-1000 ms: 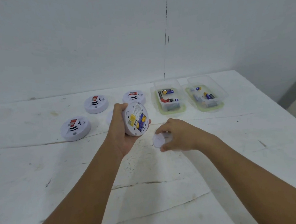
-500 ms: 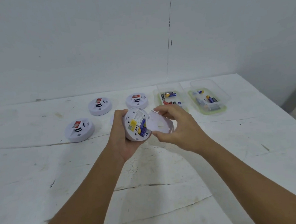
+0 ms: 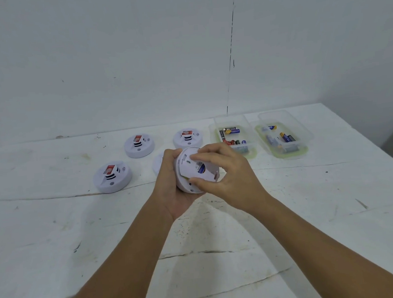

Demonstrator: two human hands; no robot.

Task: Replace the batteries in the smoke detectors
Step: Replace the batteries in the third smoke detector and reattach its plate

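Above table (image 3: 309, 211): detector (image 3: 188, 184) held off the surface, back facing right.
Left hand (image 3: 170, 192): fingers grip detector.
Right hand (image 3: 229, 176): fingers pinch cover (image 3: 201, 169) against detector's back.

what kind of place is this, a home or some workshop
Probably a bare workroom or test bench rather than a lived-in home: a worn, cracked white table against a plain white wall, several identical smoke detectors laid out, and two clear tubs of batteries.
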